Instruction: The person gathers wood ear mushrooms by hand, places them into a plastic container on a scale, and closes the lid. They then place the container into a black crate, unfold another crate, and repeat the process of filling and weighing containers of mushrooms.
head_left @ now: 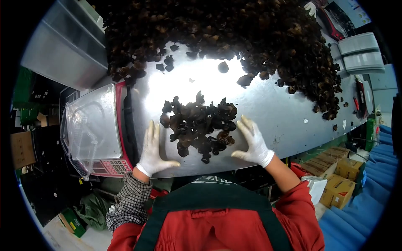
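Observation:
A small heap of dark dried fungus pieces (200, 124) lies on the shiny metal table (268, 113) near its front edge. My left hand (153, 150), in a white glove, rests flat on the table just left of the heap, fingers spread. My right hand (252, 142), also gloved in white, stands on the heap's right side with its palm facing the pieces. Both hands flank the heap and hold nothing. A much larger mound of the same fungus (222, 33) covers the far part of the table.
A red weighing scale (98, 129) with a clear plastic tray on its pan stands at the left. Grey bins (67, 42) sit at far left. Another person's gloved hand (310, 7) shows at the top right, by stacked white trays (360, 50). Cardboard boxes (339, 184) lie on the floor at right.

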The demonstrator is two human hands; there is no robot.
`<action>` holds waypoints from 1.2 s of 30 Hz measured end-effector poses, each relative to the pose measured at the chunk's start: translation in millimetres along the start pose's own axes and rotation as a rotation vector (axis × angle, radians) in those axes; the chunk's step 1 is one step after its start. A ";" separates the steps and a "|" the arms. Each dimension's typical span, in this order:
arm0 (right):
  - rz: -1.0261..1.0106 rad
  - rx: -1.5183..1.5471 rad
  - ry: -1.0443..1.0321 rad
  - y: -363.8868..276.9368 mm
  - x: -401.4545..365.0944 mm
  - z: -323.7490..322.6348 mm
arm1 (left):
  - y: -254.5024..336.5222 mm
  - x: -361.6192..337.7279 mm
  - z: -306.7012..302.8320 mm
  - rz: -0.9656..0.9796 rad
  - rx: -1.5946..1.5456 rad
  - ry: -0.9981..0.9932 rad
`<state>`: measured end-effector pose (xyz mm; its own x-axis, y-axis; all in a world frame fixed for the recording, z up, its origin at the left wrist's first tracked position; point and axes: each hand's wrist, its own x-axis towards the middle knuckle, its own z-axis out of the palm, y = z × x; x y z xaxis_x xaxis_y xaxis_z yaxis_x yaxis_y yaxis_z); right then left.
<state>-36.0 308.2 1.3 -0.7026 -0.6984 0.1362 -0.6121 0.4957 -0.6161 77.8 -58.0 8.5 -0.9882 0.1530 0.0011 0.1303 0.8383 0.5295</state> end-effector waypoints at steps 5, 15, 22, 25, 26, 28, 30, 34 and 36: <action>-0.080 -0.065 0.035 11.2 39.3 18.9 | -9.0 28.6 14.6 -0.012 0.103 0.001; -0.130 -0.041 -0.075 15.1 68.8 -3.3 | -6.5 56.1 -8.3 0.041 -0.030 -0.136; 0.056 -0.029 0.038 -14.0 17.4 -3.7 | -2.3 32.1 -11.1 -0.014 -0.062 0.058; 0.251 -0.127 0.062 -34.1 15.8 18.3 | 1.9 27.6 -0.8 -0.006 -0.114 0.095; 0.263 -0.145 0.039 -34.9 17.9 21.6 | 4.0 27.4 2.0 -0.013 -0.131 0.102; 0.294 -0.177 -0.006 -37.4 17.2 26.8 | 5.5 25.7 5.4 -0.001 -0.129 0.112; 0.400 0.100 0.070 -34.5 7.0 24.7 | 6.7 25.7 8.3 0.015 -0.125 0.119; 0.485 0.438 0.201 -21.5 -36.9 -18.0 | 7.7 21.3 3.6 -0.005 -0.140 0.102; 0.647 0.396 -0.004 -16.9 -80.4 -62.8 | 4.8 16.5 1.2 0.000 -0.142 0.103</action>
<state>8.0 388.3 49.5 -0.8756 -0.3332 -0.3497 0.0986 0.5854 -0.8047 62.1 -50.8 10.1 -0.9921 0.0928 0.0844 0.1254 0.7544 0.6443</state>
